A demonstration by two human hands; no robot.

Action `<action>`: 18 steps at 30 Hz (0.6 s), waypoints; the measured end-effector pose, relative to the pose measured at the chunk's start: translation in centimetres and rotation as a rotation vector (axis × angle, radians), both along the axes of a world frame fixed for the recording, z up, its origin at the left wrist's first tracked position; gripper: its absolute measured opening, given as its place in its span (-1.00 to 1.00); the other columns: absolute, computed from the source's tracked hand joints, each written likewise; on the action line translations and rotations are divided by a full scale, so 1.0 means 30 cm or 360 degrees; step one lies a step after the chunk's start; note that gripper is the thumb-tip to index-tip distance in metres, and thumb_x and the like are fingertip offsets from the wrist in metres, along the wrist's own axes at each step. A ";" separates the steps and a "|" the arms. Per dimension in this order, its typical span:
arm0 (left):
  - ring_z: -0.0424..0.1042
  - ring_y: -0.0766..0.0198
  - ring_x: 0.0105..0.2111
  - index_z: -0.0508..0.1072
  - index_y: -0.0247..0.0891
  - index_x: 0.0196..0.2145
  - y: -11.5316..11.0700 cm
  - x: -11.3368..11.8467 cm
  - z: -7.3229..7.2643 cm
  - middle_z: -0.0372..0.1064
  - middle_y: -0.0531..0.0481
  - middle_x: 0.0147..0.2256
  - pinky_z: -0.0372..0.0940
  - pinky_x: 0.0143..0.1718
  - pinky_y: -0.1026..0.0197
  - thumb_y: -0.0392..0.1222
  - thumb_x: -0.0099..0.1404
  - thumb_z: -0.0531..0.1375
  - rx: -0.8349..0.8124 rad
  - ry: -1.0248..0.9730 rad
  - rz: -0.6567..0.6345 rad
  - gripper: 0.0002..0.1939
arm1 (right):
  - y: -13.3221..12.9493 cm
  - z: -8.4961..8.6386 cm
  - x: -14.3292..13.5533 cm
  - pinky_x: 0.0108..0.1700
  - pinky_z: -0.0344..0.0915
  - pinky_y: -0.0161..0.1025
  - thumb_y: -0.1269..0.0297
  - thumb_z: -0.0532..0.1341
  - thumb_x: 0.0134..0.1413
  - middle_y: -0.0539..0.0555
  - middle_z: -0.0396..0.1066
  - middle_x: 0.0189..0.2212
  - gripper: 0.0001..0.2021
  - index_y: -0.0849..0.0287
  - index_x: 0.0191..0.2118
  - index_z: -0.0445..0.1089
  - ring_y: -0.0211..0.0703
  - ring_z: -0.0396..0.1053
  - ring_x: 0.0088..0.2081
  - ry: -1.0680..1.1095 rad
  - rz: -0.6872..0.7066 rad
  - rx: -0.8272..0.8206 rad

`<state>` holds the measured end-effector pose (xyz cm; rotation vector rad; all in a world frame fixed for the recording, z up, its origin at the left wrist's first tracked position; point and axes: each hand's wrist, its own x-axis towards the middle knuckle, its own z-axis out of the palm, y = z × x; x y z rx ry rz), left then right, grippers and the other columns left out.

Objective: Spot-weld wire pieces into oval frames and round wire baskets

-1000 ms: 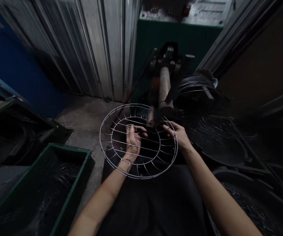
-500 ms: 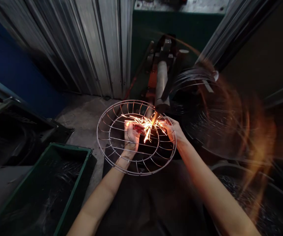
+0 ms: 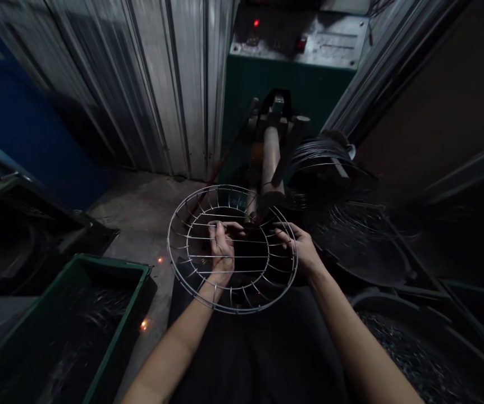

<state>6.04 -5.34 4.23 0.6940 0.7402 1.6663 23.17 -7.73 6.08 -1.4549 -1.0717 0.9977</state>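
A round wire basket (image 3: 188, 253), with a double outer rim, curved ribs and straight wires across its inner ring, is held tilted in front of me. Seen through the cross wires, my left hand (image 3: 223, 249) is closed at the basket's inner part, its thumb up and a finger reaching right. My right hand (image 3: 303, 247) pinches the basket's right side, fingertips inside the rim. The basket's far right edge lies under the thick metal arm of a spot welder (image 3: 271, 157), close to the lower electrode (image 3: 251, 206). What exactly lies between my fingertips is too dark to see.
Left on the floor is a green bin (image 3: 118, 331) holding wire pieces. A round tub of small metal parts (image 3: 406, 348) stands at lower right, with bundled wires (image 3: 322, 151) behind. The welder's control panel (image 3: 296, 42) has a red light. Glowing sparks (image 3: 144, 325) lie on the floor.
The bright shower of sparks at the electrode has stopped, and a few glowing bits are now at left. The view has tilted up. Both hands still hold the basket near the electrode.
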 end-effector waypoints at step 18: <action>0.38 0.26 -0.50 0.34 -0.17 -0.38 -0.007 -0.001 -0.009 0.40 -0.02 -0.42 0.36 -0.37 0.16 0.03 0.35 0.00 0.0083 0.0153 0.0058 -0.72 | -0.032 -0.052 0.012 -0.53 0.12 -0.35 0.00 0.37 -0.23 0.01 0.44 -0.41 -0.61 0.16 -0.29 0.45 -0.36 0.19 -0.55 0.0172 -0.0024 0.0024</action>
